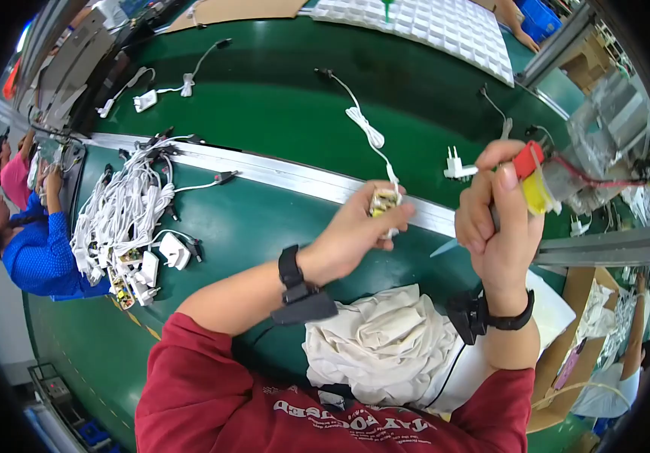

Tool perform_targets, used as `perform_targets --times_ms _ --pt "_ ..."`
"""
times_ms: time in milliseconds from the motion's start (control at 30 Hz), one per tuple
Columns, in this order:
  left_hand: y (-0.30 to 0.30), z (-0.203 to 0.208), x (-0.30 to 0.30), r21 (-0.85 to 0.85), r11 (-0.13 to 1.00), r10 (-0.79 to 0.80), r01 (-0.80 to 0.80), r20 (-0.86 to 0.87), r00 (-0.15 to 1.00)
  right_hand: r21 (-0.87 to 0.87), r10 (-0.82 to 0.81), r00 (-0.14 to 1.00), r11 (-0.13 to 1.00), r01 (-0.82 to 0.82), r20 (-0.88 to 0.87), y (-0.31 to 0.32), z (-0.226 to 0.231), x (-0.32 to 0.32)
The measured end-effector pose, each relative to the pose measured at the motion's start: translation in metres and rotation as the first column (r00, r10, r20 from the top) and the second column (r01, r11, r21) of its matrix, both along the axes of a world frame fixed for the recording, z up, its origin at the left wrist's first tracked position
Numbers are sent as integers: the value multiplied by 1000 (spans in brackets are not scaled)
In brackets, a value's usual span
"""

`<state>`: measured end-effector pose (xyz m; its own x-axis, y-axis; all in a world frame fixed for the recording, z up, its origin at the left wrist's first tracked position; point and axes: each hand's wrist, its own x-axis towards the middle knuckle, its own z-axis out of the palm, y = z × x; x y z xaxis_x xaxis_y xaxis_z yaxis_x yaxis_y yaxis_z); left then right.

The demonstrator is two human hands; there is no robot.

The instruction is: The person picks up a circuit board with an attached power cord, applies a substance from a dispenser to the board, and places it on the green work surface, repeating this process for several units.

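My left hand (359, 215) is closed on a small circuit board (385, 202) with yellow and metallic parts, partly hidden by the fingers. From it a white bundled cable (365, 128) runs away over the green belt to a dark plug. My right hand (494, 219) is wrapped round a handheld tool. The tool's light-blue tapered tip (444, 248) comes out below the fingers and points left toward the board, apart from it. Beside the thumb show its red part (528, 160) and yellow part (537, 195), with red wiring behind. The grip hides its body.
White cables (125, 211) with adapters lie heaped at left. A metal rail (295, 172) separates the table from the green belt (264, 113), which carries more adapters. Beige cloth (381, 343) lies before me. A cardboard box (566, 362) stands at right. Other people (34, 245) work at left.
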<state>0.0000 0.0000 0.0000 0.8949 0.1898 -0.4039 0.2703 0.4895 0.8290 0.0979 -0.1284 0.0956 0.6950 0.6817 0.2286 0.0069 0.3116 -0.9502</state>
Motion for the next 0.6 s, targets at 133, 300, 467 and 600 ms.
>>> perform_targets --times_ms 133,300,467,600 --pt "-29 -3 -11 -390 913 -77 117 116 990 -45 -74 997 996 75 31 -2 2 5" --pt "-33 -9 -11 -220 909 -305 353 226 925 4 -86 996 996 85 6 1 -5 9" --pt "-37 -18 -15 -293 875 -303 386 291 907 29 -42 999 999 42 11 1 -12 5" --pt "-35 -23 -14 -311 877 -268 367 319 909 14 -33 999 999 33 40 4 -17 4"
